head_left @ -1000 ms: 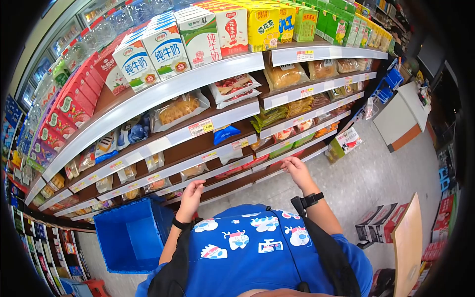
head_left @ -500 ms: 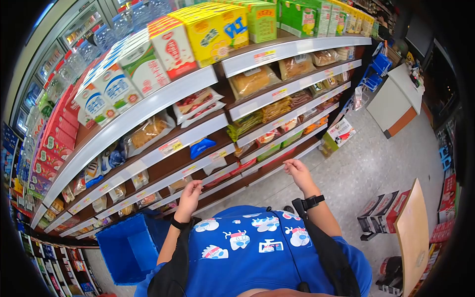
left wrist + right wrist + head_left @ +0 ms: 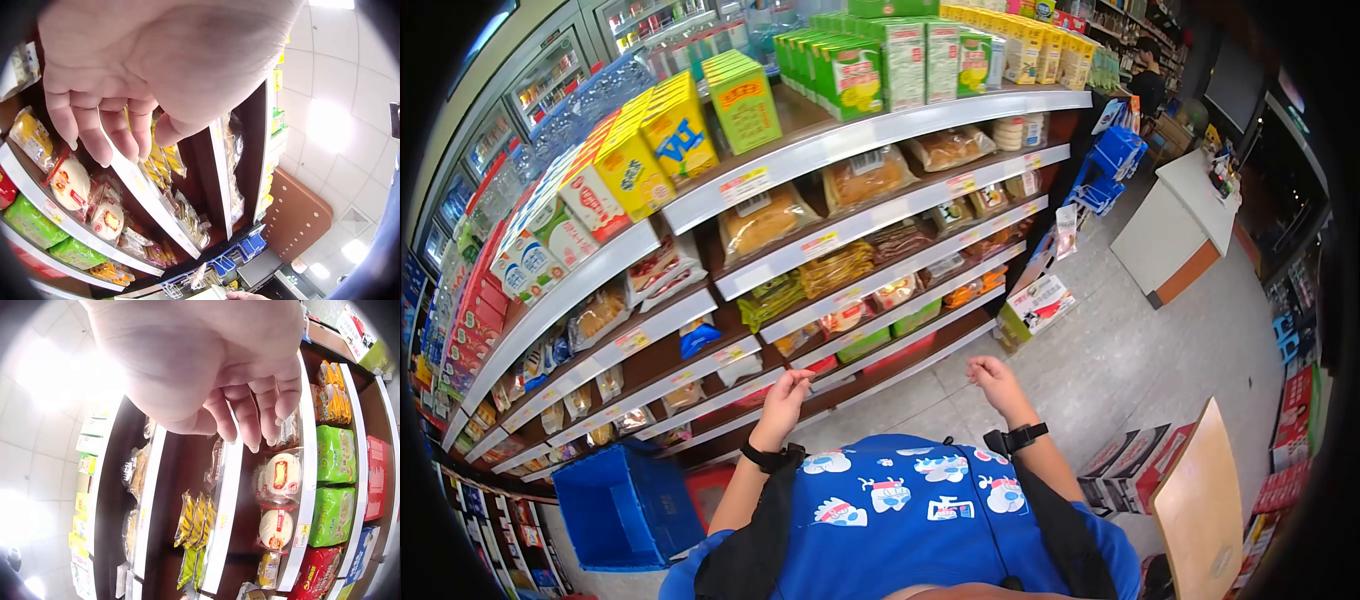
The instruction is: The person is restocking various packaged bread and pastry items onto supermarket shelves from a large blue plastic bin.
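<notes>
In the head view, my left hand [image 3: 783,402] hovers before the lower shelves with its fingers loosely curled. My right hand [image 3: 1000,388] is held out level with it, further right, over the floor. Neither hand holds anything. The left wrist view shows the left palm [image 3: 156,56] with bent, slack fingers, overlapping a shelf of yellow-wrapped snack packs [image 3: 164,164]. Across the right wrist view, the right palm [image 3: 200,359] hangs over round packaged cakes [image 3: 278,478] and green snack bags [image 3: 332,512]. Bagged bread loaves [image 3: 765,220] sit one tier below the shelf top.
Yellow drink cartons [image 3: 632,165] and green cartons [image 3: 847,80] line the top shelf. A blue bin [image 3: 605,515] stands on the floor at left. To the right are a white counter [image 3: 1175,230], stacked boxes [image 3: 1135,465] and a wooden board [image 3: 1200,510]. A box [image 3: 1037,303] stands at the shelf's end.
The head view has swung right along the shelving, so the milk cartons slide left and more bread and green cartons show. Both hands keep nearly the same pose before the body.
</notes>
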The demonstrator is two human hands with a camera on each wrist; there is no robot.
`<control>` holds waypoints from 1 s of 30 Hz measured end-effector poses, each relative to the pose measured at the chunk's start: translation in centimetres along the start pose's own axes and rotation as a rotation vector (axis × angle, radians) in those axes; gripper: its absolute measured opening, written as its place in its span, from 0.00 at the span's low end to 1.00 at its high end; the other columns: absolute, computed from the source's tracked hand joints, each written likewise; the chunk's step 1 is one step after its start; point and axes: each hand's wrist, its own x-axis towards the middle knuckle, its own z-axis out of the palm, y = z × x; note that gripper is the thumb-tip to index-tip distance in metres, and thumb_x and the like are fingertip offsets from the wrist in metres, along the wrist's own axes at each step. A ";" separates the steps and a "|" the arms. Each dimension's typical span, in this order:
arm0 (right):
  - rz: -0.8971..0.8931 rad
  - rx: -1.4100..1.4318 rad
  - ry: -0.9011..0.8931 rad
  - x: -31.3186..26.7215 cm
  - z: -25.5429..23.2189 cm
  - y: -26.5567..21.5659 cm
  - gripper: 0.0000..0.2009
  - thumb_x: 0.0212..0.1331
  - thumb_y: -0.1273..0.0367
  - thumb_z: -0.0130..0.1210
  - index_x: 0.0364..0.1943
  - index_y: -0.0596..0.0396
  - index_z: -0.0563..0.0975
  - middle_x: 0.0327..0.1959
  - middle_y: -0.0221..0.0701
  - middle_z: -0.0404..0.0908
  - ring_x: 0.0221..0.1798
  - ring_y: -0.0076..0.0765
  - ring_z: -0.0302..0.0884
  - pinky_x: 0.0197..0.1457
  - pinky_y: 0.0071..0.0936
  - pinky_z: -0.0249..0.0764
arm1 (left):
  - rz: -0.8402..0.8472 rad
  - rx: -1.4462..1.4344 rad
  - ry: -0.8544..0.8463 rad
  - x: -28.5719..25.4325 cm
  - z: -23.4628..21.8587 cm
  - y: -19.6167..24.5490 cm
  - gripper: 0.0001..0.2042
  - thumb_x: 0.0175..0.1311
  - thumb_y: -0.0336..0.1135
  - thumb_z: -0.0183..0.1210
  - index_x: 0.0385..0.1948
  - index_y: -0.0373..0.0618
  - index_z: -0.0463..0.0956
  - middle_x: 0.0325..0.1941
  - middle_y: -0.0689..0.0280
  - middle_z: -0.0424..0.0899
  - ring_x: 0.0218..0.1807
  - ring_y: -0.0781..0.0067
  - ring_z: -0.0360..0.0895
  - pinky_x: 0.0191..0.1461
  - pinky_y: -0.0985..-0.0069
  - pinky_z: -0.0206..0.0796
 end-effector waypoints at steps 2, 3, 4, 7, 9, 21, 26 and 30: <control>0.004 -0.002 -0.001 0.1 -2.3 0.7 0.10 0.64 0.70 0.49 0.44 0.61 0.76 0.34 0.29 0.80 0.36 0.23 0.76 0.42 0.21 0.73 | 0.011 0.037 0.004 0.7 2.1 -0.3 0.10 0.69 0.33 0.50 0.47 0.40 0.73 0.39 0.71 0.75 0.39 0.82 0.69 0.46 0.82 0.64; 0.014 -0.010 -0.008 0.0 -3.4 0.8 0.10 0.64 0.70 0.49 0.44 0.61 0.76 0.34 0.29 0.80 0.36 0.23 0.76 0.42 0.21 0.73 | 0.007 0.035 -0.002 1.0 3.1 -0.6 0.10 0.69 0.33 0.50 0.47 0.40 0.73 0.39 0.70 0.75 0.38 0.82 0.69 0.46 0.82 0.64; 0.023 -0.018 -0.015 0.1 -4.4 0.9 0.10 0.64 0.70 0.49 0.44 0.61 0.76 0.34 0.29 0.80 0.36 0.23 0.76 0.42 0.21 0.73 | 0.004 0.033 -0.007 1.2 4.1 -1.0 0.10 0.69 0.33 0.50 0.47 0.40 0.73 0.39 0.70 0.75 0.38 0.82 0.69 0.46 0.82 0.64; 0.075 0.033 0.003 0.5 -6.4 2.0 0.10 0.65 0.70 0.49 0.44 0.61 0.76 0.34 0.30 0.80 0.37 0.23 0.76 0.43 0.21 0.73 | -0.049 0.022 -0.018 0.7 7.0 0.4 0.10 0.69 0.33 0.50 0.47 0.42 0.73 0.37 0.72 0.75 0.38 0.83 0.70 0.44 0.83 0.64; 0.081 0.062 0.007 0.9 -6.7 2.6 0.10 0.64 0.71 0.49 0.44 0.61 0.76 0.34 0.30 0.80 0.37 0.23 0.76 0.43 0.21 0.73 | -0.081 0.012 -0.068 0.7 7.4 0.5 0.10 0.69 0.33 0.51 0.47 0.43 0.74 0.35 0.73 0.74 0.38 0.84 0.69 0.43 0.84 0.63; 0.046 0.018 -0.015 5.0 -6.2 -0.2 0.10 0.64 0.71 0.49 0.45 0.60 0.76 0.35 0.29 0.79 0.38 0.23 0.75 0.44 0.21 0.72 | -0.056 0.040 -0.023 7.8 6.6 4.9 0.11 0.69 0.33 0.50 0.48 0.41 0.72 0.34 0.74 0.72 0.37 0.83 0.68 0.44 0.83 0.63; -0.015 -0.042 -0.105 7.6 -5.7 -1.1 0.10 0.63 0.70 0.50 0.44 0.61 0.76 0.34 0.30 0.80 0.39 0.24 0.77 0.44 0.22 0.73 | 0.019 0.072 0.046 7.5 5.7 6.1 0.10 0.69 0.33 0.50 0.47 0.41 0.73 0.36 0.75 0.73 0.38 0.85 0.67 0.44 0.85 0.62; 0.015 -0.016 -0.272 9.8 -2.1 -2.7 0.10 0.63 0.71 0.52 0.45 0.60 0.76 0.36 0.30 0.80 0.40 0.24 0.77 0.45 0.22 0.73 | 0.027 0.014 0.108 4.1 5.1 5.1 0.09 0.69 0.30 0.50 0.47 0.41 0.72 0.37 0.74 0.74 0.39 0.85 0.68 0.45 0.85 0.62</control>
